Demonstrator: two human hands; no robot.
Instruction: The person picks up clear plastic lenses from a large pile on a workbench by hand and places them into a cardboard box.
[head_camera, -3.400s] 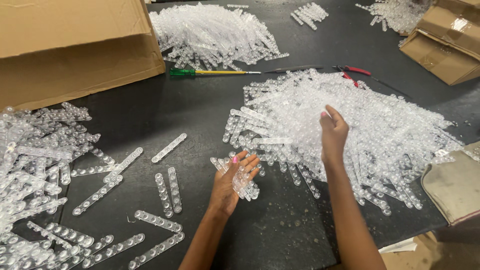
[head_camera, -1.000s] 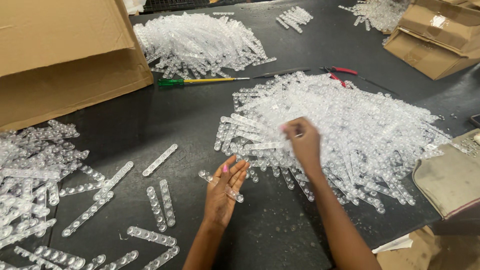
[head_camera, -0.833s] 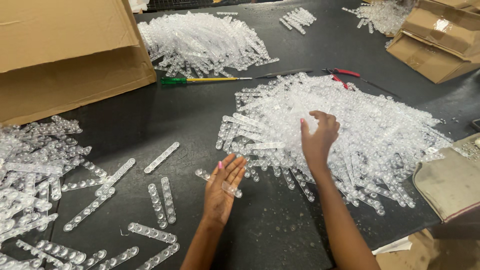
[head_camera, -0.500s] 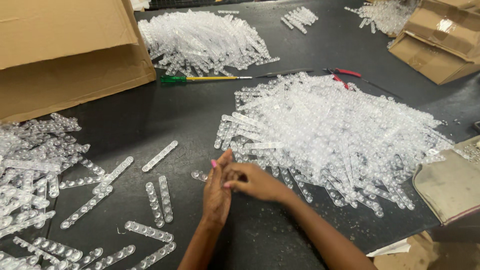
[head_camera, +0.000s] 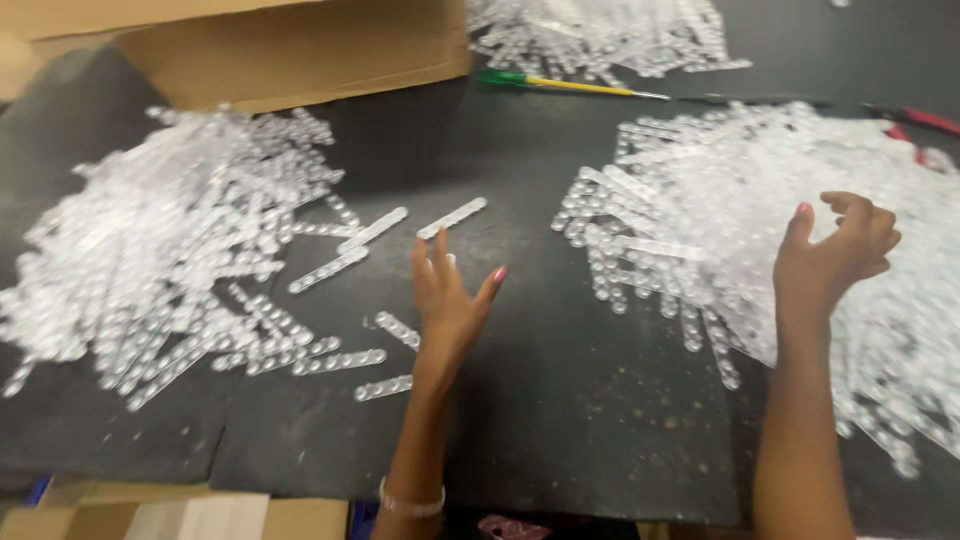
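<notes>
Head cam looking down at a dark desk (head_camera: 560, 420): big heap of clear bumpy plastic strips (head_camera: 800, 230) to the right of the left hand (head_camera: 447, 305), and a spread-out batch (head_camera: 160, 270) to its left that looks already gone through. I'd guess roughly half is left. Left hand is flat and open, fingers spread, holding nothing, a few loose strips (head_camera: 370, 360) just beside it. Right hand (head_camera: 835, 255) hovers over the big heap, fingers curled half open; can't tell if it's pinching a strip.

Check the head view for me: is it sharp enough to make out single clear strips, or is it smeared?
Head view: motion-smeared throughout; left pile and right pile blur into white masses, loose strips on the dark table stay readable, both hands soft-edged.
</notes>
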